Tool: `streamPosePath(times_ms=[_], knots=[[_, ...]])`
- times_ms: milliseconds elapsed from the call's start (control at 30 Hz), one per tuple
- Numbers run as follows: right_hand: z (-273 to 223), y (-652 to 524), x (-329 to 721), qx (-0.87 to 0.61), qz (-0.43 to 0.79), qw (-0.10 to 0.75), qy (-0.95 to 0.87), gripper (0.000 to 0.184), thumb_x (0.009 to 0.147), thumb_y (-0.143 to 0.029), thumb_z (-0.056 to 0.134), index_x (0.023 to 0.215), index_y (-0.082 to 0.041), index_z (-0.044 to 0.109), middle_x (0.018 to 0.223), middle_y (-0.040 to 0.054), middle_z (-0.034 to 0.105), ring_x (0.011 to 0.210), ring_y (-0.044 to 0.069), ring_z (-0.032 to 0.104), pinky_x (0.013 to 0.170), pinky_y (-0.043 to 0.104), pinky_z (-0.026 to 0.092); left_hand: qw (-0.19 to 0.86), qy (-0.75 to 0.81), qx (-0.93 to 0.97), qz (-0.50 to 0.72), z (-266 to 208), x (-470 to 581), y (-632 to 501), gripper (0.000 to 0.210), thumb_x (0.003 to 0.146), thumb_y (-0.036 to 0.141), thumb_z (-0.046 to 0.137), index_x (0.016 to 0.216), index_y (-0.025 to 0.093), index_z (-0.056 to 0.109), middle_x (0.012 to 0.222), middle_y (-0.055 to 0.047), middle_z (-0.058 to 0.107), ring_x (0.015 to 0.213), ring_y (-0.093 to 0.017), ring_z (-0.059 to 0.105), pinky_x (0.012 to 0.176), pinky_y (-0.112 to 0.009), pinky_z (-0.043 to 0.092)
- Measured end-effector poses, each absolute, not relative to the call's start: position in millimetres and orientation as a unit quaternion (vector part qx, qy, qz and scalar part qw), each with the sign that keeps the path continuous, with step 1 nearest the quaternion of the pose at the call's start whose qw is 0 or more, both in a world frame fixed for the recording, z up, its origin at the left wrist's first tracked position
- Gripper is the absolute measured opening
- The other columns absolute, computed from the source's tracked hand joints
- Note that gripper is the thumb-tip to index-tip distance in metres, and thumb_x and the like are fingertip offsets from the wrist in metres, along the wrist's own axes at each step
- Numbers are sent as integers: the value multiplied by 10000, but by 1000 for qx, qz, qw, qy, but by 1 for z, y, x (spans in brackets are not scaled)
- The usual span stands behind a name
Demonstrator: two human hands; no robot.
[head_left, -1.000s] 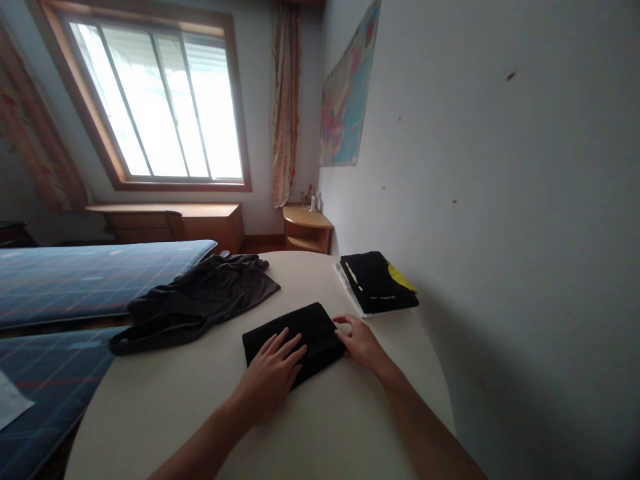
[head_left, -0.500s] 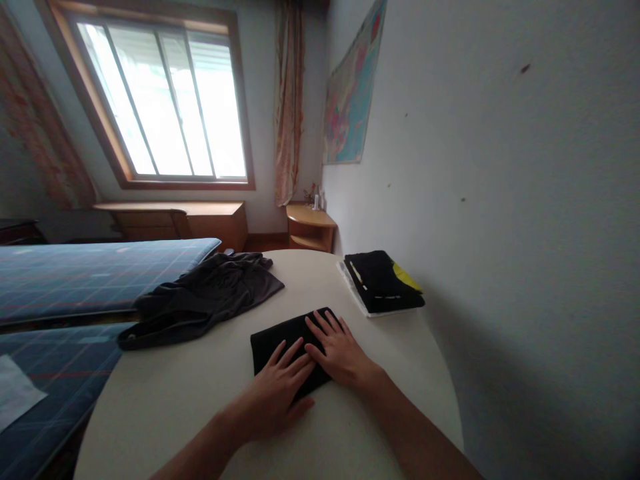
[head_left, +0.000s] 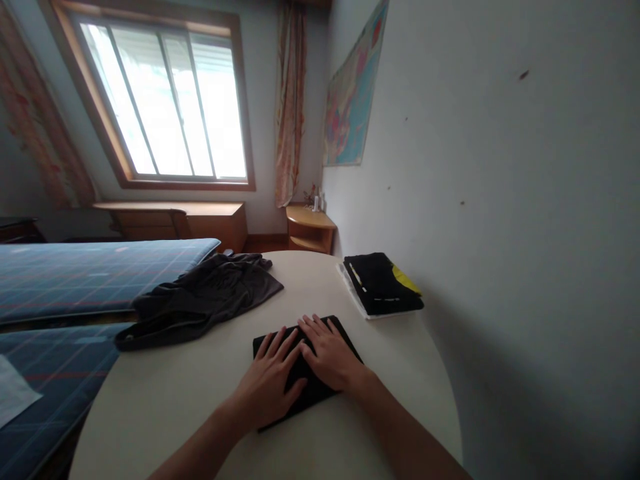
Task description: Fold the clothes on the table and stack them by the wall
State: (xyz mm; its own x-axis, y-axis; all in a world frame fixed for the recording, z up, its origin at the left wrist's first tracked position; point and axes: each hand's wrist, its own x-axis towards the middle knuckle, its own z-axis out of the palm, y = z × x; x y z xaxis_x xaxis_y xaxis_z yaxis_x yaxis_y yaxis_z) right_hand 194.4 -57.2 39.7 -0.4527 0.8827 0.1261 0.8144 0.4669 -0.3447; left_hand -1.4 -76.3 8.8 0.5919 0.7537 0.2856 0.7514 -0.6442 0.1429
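Observation:
A folded black cloth (head_left: 316, 388) lies flat on the pale round table (head_left: 400, 387), in front of me. My left hand (head_left: 267, 383) rests palm down on its left part, fingers stretched out and the thumb apart. On its far right part lies my right hand (head_left: 327, 355), also flat, with the fingers extended. The two hands almost meet over the middle of the cloth and hide much of it. Whether it is a garment, I cannot tell.
A crumpled dark grey garment (head_left: 215, 293) lies at the table's left edge. Folded black and yellow clothing (head_left: 383, 283) sits on something white at the far right, near the wall (head_left: 525, 267). Blue plaid mattresses (head_left: 100, 273) stand left of the table.
The black cloth now reaches nearer to me and further right, showing a larger area. My left hand has moved a little left, and my right hand slightly left.

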Motion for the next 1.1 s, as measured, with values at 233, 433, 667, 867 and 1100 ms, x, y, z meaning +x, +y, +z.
streamPosePath(times_ms=[233,433,667,867,1100], knots=[[29,-57,197,-542,133,119,-821,642,1010,-571,299,1537,-207,350,1618,73,283,1494,258,210,1200,473,130,42,417,895,151,8,-6,-78,693,913,480,572,1532,267,345,1632,-60,248,1507,-346,150,1201,-587,196],[47,-59,214,-598,77,156,-782,439,1019,-483,374,1146,-230,710,1152,101,709,1143,263,574,1013,418,340,87,332,932,118,22,-9,-82,870,818,348,677,1568,315,238,1644,-26,201,1509,-338,149,1207,-596,172],[49,-58,238,-534,116,134,-826,329,980,-412,500,1115,-214,724,1066,85,693,1037,215,624,927,295,412,94,308,938,126,37,-11,-83,799,751,356,763,1478,333,432,1602,-46,329,1486,-345,238,1204,-604,171],[48,-61,242,-583,103,141,-793,264,970,-344,509,1041,-199,718,1066,83,689,964,201,652,860,277,448,103,231,961,112,44,-3,-96,660,769,332,779,1380,385,537,1518,-15,461,1402,-304,409,1192,-554,256],[45,-54,254,-660,156,142,-721,538,897,-614,529,1126,-156,692,1122,151,717,1071,301,656,898,371,475,54,247,952,173,34,3,-90,375,911,130,589,1207,348,664,1323,7,635,1272,-231,531,1111,-444,396]])
